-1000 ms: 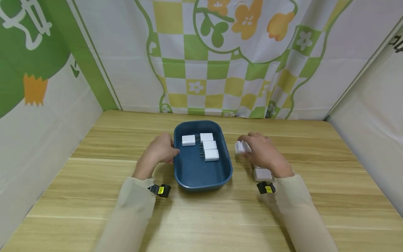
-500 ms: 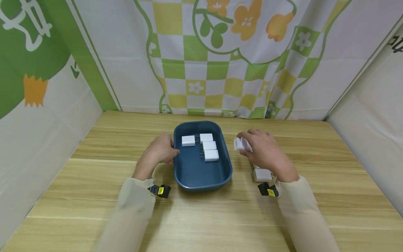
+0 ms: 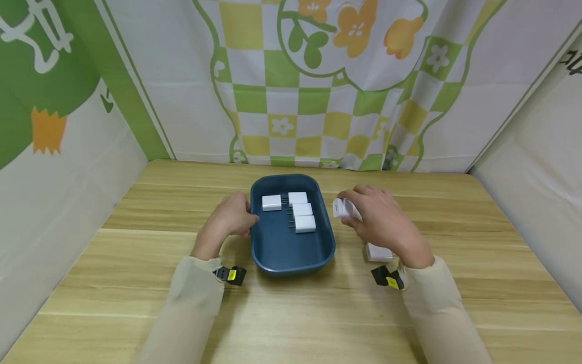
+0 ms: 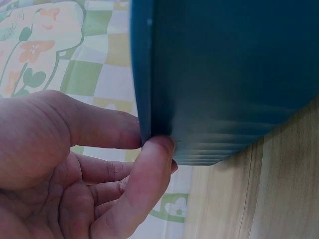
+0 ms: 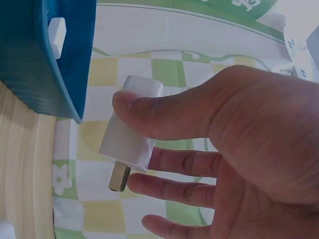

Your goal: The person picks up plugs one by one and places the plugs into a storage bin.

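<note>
A dark blue plastic bin [image 3: 279, 253] stands on the table, with several white charger plugs [image 3: 305, 224] lying in it, metal prongs pointing left. At its left rim my left hand [image 3: 232, 215] pinches the edge between thumb and finger; in the left wrist view the thumb and a finger clasp the bin wall [image 4: 224, 74]. Just right of the bin, my right hand [image 3: 382, 217] holds another white charger plug [image 3: 343, 208] between thumb and fingers. The right wrist view shows that plug's body [image 5: 127, 142] tilted, its metal prong [image 5: 119, 177] downward.
One more white charger plug [image 3: 379, 252] lies on the wooden table [image 3: 291, 323] beneath my right wrist. A checkered curtain [image 3: 295, 106] hangs behind the table's back edge, and white cloth walls [image 3: 532, 167] rise at both sides.
My right hand has lifted the charger plug from the table and carried it slightly left, nearer the bin. The left hand and the bin stay in place.
</note>
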`<action>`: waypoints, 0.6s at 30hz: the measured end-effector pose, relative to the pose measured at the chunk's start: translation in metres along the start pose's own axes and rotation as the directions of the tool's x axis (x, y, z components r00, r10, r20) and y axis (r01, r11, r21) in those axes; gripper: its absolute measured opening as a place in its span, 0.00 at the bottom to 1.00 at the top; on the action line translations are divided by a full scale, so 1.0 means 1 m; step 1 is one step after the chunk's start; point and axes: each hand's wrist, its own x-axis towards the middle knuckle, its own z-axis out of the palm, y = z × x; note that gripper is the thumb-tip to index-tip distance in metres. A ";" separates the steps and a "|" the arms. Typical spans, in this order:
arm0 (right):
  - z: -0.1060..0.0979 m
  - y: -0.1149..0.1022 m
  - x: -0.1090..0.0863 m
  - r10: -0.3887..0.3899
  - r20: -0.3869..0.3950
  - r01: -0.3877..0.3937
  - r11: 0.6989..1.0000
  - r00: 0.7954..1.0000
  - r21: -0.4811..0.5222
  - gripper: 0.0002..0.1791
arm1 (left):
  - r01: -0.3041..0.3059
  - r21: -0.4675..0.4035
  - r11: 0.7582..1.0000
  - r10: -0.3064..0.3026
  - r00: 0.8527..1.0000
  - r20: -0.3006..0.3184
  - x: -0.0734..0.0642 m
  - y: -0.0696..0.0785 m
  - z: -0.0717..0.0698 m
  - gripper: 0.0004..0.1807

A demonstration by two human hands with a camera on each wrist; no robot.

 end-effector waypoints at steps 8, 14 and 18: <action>-0.002 -0.006 -0.001 -0.015 0.008 0.015 1.000 1.000 0.003 0.26 | 0.008 -0.008 1.000 -0.008 1.000 0.001 0.001 0.000 0.000 0.11; -0.001 -0.010 -0.002 -0.040 0.001 0.040 0.999 0.999 0.001 0.26 | 0.007 -0.005 1.000 -0.007 1.000 0.000 0.000 0.000 0.000 0.12; -0.001 -0.011 -0.002 -0.045 0.000 0.045 0.999 0.999 -0.004 0.26 | 0.009 -0.004 1.000 -0.009 1.000 0.001 0.000 0.001 0.000 0.12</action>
